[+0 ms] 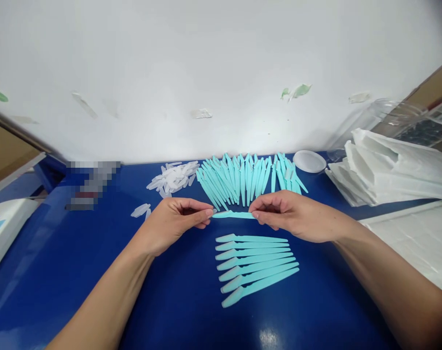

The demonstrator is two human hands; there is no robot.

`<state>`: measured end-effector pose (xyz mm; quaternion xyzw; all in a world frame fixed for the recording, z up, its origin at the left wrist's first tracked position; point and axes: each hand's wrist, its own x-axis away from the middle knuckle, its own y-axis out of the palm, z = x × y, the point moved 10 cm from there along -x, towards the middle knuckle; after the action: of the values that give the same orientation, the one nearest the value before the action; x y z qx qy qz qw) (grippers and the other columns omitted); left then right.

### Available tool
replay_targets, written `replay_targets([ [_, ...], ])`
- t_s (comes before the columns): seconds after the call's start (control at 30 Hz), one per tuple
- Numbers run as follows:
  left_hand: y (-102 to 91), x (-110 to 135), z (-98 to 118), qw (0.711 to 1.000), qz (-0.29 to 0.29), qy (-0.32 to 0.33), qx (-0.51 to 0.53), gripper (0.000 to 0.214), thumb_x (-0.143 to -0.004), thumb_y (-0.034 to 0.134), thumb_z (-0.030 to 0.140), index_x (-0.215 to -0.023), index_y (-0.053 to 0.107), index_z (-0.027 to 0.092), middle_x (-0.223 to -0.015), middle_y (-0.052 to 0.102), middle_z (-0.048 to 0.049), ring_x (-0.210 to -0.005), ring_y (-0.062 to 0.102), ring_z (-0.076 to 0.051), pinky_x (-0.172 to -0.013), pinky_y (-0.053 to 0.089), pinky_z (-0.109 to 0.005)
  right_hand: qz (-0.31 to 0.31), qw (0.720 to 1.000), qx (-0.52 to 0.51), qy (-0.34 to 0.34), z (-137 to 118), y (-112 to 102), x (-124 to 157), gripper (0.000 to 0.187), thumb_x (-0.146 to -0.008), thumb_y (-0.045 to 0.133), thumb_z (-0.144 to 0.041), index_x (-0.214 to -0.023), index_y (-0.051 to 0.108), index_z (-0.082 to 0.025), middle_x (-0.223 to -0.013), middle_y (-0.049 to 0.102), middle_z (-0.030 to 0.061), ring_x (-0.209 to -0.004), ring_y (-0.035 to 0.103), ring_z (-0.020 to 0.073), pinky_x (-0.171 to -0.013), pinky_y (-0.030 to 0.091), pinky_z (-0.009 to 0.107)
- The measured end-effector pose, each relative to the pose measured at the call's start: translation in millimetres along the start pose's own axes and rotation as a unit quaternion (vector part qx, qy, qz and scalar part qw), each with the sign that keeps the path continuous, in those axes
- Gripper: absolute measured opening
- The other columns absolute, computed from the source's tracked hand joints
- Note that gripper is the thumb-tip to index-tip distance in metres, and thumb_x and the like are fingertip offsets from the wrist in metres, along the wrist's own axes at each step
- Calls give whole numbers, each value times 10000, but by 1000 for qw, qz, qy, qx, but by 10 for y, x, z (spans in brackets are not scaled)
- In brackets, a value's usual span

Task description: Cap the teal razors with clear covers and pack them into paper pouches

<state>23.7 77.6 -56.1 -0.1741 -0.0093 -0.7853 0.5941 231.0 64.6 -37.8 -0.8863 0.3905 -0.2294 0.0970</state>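
Observation:
A turquoise eyebrow razor (235,214) lies level between my two hands, its blade end to the left. My right hand (284,214) pinches the handle's right end. My left hand (180,218) is closed at the blade end on a small clear blade cap (214,211), mostly hidden by the fingertips. Just below, several razors (257,268) lie in a fanned column, blade ends left with clear caps over them. Beyond my hands spreads a row of many more turquoise razors (245,180). Left of that row is a heap of loose clear caps (175,177).
A few caps (141,210) lie apart near my left wrist. A round white lid (309,161) sits at the back right, beside white padded bags (388,170). A white device (9,228) stands at the left edge. The white wall (221,73) bounds the blue table (177,301).

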Motion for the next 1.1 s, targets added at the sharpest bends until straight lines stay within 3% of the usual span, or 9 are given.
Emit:
replay_targets([
  [0.23,-34,24,23,1000,-3,4,-10,268,-781,849,426,-943,829,213,-811,791,-43,-774,726,-177,-750,612,-278,15,1000,-1,6,35,-59,37,240,-959,556,-425,-947,662,-209,-747,492,-34,-662,419,118,-594,349,255],
  [0.5,323,23,84,998,-58,22,-25,257,-832,796,441,-930,818,204,-776,762,-37,-732,686,-160,-709,569,-266,-7,1000,26,16,-6,70,4,261,-966,533,-426,-918,672,-211,-709,480,-44,-602,374,108,-545,321,254],
  [0.6,349,32,114,995,-55,39,-70,271,-857,757,466,-957,811,220,-798,766,-35,-761,694,-181,-700,556,-278,25,998,54,16,-20,45,-13,276,-944,548,-428,-899,716,-214,-725,548,-18,-619,439,124,-554,347,263],
  [0.7,339,59,131,985,-49,55,-156,237,-885,719,455,-995,812,266,-911,790,-24,-842,714,-207,-712,547,-282,70,992,107,6,-21,-12,-11,282,-919,574,-422,-859,770,-228,-782,623,15,-677,525,152,-597,385,282],
  [0.93,494,128,272,943,-57,159,-286,225,-947,616,347,-940,826,270,-953,767,-43,-745,675,-183,-634,500,-280,118,973,200,2,32,-4,-2,254,-898,609,-380,-815,819,-265,-790,666,13,-650,561,143,-603,379,293],
  [1.1,556,171,274,931,-104,161,-312,225,-957,612,371,-971,819,285,-978,746,-38,-706,649,-157,-582,451,-272,78,970,230,5,8,54,24,297,-903,613,-433,-769,803,-249,-744,681,14,-643,576,146,-584,368,291],
])
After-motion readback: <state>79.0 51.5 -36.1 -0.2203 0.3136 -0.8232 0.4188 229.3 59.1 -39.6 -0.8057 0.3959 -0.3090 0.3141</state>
